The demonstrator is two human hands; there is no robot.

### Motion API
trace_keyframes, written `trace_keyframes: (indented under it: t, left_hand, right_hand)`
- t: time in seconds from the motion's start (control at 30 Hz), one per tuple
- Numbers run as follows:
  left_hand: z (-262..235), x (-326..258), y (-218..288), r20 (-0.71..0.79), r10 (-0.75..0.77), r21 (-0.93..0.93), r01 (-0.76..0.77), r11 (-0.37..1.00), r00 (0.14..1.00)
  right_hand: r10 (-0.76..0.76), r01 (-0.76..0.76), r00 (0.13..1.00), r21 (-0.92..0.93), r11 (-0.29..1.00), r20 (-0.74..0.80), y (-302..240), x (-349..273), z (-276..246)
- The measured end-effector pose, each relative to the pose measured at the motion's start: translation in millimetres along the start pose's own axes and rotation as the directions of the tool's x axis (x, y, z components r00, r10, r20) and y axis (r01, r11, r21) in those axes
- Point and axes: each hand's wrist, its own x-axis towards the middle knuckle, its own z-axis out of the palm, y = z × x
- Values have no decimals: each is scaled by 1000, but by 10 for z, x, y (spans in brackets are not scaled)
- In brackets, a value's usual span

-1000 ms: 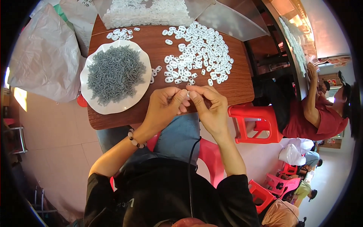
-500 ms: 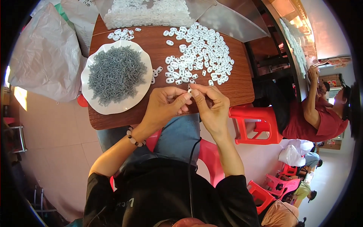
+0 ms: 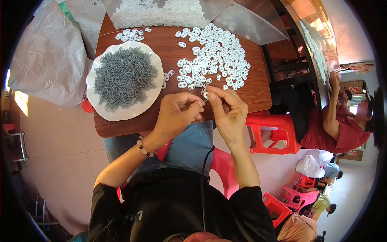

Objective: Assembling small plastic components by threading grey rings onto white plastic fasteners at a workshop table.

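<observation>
A small white oval plastic piece (image 3: 206, 96) is pinched between the thumb and forefinger of my right hand (image 3: 230, 111). Close beside it, my left hand (image 3: 177, 112) is closed in a pinch; whatever its fingertips hold is too small to make out. Both hands hover above the table's near edge, their fingertips slightly apart. Beyond them spreads a loose pile of white oval pieces with holes (image 3: 213, 54). To the left, a white wavy-rimmed plate (image 3: 158, 96) bears a heap of small grey ridged plastic pieces (image 3: 125, 78).
At the back of the brown wooden table (image 3: 169, 42) stands a translucent bin (image 3: 159, 16) of more white pieces. A large white sack (image 3: 50, 60) is at the left. Right of the table are a red stool (image 3: 274, 135) and a seated person in a red shirt (image 3: 336, 129).
My fingertips have drawn slightly apart. The right hand has shifted a little right with the white oval piece, which now shows more plainly; my left hand stays nearly in place.
</observation>
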Motion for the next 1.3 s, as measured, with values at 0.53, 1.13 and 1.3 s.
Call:
trace_keyframes:
  t: [0.53,1.13,1.3]
  left_hand:
    - [12,-13,31,-21,-47,-43,46,998,999]
    - [44,-147,217,155,-93,72,83,994,983]
    - [19,-205,191,172,-164,100,149,984,971]
  right_hand:
    - [-255,250,967,-262,932,14,394,245,110]
    - [-164,160,984,60,985,65,51,-304,-198]
    - [-154,140,980,111,984,127,77,-314,-225]
